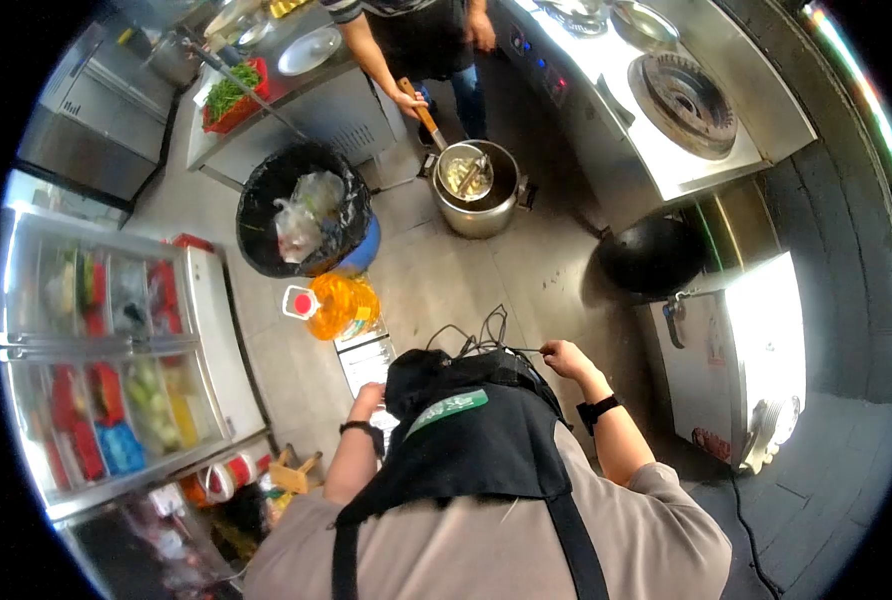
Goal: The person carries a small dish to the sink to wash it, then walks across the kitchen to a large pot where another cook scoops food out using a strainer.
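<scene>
My right hand (566,358) is closed on a thin black cord (496,325), which loops on the near side of the floor in front of my black apron (486,425). Low beside the apron's left edge is my left hand (371,396); its fingers are mostly hidden, next to a white printed box or sheet (366,362). Just beyond stands a large bottle of orange oil (344,306) with a white handle and red cap. Farther ahead another person's hand (410,101) holds a strainer ladle (465,173) with pale food pieces over a tall metal pot (478,217).
A black-lined bin (256,215) with plastic bags stands ahead left. At far left is a glass-door fridge (106,345). A stove counter (656,165), a black wok (651,255) and a white cabinet (701,350) line the right. Greens fill a red basket (238,118).
</scene>
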{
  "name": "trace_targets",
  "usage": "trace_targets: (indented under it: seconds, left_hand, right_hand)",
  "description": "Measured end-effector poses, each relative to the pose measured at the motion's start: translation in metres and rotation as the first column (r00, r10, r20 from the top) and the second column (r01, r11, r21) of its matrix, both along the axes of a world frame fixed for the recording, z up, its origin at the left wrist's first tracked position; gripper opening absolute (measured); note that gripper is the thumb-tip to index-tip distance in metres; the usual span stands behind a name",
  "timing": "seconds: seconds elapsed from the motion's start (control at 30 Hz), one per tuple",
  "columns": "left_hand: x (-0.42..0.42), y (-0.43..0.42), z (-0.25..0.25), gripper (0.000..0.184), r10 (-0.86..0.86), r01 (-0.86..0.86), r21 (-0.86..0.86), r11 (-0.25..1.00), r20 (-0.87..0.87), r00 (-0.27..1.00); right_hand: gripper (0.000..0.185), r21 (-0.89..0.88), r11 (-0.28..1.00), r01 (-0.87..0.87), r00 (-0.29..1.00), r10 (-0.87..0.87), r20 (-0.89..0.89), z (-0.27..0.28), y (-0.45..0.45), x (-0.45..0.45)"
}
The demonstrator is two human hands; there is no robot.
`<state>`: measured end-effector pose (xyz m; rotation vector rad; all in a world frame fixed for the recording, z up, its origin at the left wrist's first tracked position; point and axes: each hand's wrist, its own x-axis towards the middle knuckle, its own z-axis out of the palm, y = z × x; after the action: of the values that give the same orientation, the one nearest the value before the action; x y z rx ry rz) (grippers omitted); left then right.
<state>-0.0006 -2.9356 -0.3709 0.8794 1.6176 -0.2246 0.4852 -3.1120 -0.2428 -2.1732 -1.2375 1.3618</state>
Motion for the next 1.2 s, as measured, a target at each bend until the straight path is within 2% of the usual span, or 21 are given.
trace_targets:
  seconds: [0.1,0.23,0.37,0.43,0.47,0.5,0.57,0.6,0.63,0.67,0.7,0.77,0.83,0.87,0.97,1.03,1.1,1.17,1.2]
  left_hand:
    - [0.005,0.009,0.01,0.021,-0.047,0.048,0.025,0.999,-0.01,0.999]
    - [-0.006,0.02,0.015,0.021,0.048,-0.055,0.081,0.995,0.08,0.996]
    - [-0.031,0.036,0.019,0.02,0.155,-0.169,0.079,0.983,0.155,0.976]
    - [-0.054,0.044,0.008,0.019,0.173,-0.181,0.042,0.983,0.143,0.974]
    - [-0.069,0.049,0.0,0.018,0.293,-0.29,-0.047,0.956,0.217,0.931]
    - [-0.076,0.051,0.003,0.018,0.304,-0.299,-0.057,0.953,0.219,0.927]
    - [-0.091,0.053,0.016,0.017,0.252,-0.274,0.075,0.959,0.219,0.943]
    - [-0.106,0.058,0.001,0.018,0.235,-0.251,0.042,0.967,0.237,0.943]
    - [-0.115,0.056,0.0,0.018,0.232,-0.27,0.098,0.958,0.291,0.928]
    - [-0.12,0.063,0.002,0.019,0.207,-0.236,0.084,0.968,0.265,0.942]
    - [-0.121,0.073,0.001,0.019,0.284,-0.298,0.032,0.954,0.218,0.934]
    - [-0.134,0.084,-0.008,0.022,0.365,-0.384,0.007,0.923,0.298,0.882]
    - [-0.126,0.099,-0.009,0.028,0.362,-0.375,0.028,0.927,0.198,0.911]
    - [-0.121,0.105,-0.012,0.028,0.357,-0.367,0.037,0.929,0.167,0.919]
    - [-0.101,0.113,0.0,0.026,0.405,-0.429,0.039,0.902,0.26,0.876]
    - [-0.085,0.118,-0.012,0.026,0.427,-0.437,0.023,0.899,0.172,0.888]
    - [-0.072,0.119,-0.013,0.027,0.484,-0.496,-0.002,0.869,0.218,0.848]
    - [-0.048,0.124,-0.007,0.028,0.467,-0.477,0.021,0.879,0.166,0.869]
    - [-0.036,0.128,-0.006,0.028,0.498,-0.503,-0.005,0.864,0.147,0.855]
  right_hand:
    - [0.03,0.016,1.0,-0.016,0.999,0.016,0.036,0.014,0.022,0.008]
    - [0.031,0.083,0.992,-0.093,0.986,0.08,0.143,0.027,0.069,0.022]
    - [0.03,0.155,0.982,-0.103,0.978,0.072,0.197,0.04,0.13,0.027]
    - [0.028,0.176,0.977,-0.121,0.962,0.072,0.263,0.059,0.164,0.019]
    - [0.028,0.189,0.976,-0.109,0.967,0.059,0.249,0.061,0.18,0.018]
    - [0.028,0.201,0.974,-0.101,0.971,0.052,0.234,0.068,0.197,0.014]
    - [0.029,0.173,0.971,-0.166,0.945,0.106,0.31,0.099,0.233,0.002]
    - [0.029,0.162,0.972,-0.169,0.946,0.114,0.303,0.094,0.252,0.003]
    - [0.029,0.153,0.973,-0.175,0.948,0.125,0.293,0.088,0.268,0.007]
    - [0.029,0.148,0.972,-0.182,0.954,0.138,0.265,0.088,0.285,0.007]
    - [0.029,0.145,0.973,-0.181,0.96,0.142,0.242,0.09,0.302,0.007]
    - [0.029,0.19,0.964,-0.187,0.961,0.14,0.238,0.081,0.331,0.005]
    - [0.026,0.253,0.926,-0.279,0.943,0.214,0.256,0.083,0.358,-0.001]
    - [0.026,0.229,0.92,-0.318,0.934,0.262,0.243,0.082,0.373,-0.004]
    - [0.029,0.074,0.933,-0.352,0.922,0.332,0.198,0.064,0.414,-0.015]
    - [0.032,0.034,0.867,-0.497,0.847,0.476,0.238,0.064,0.442,-0.02]
    - [0.037,0.07,0.843,-0.533,0.833,0.508,0.219,0.02,0.466,-0.014]
    - [0.042,0.111,0.817,-0.566,0.818,0.538,0.204,0.0,0.493,-0.007]
    - [0.05,-0.004,0.835,-0.55,0.834,0.549,0.045,-0.004,0.508,-0.007]
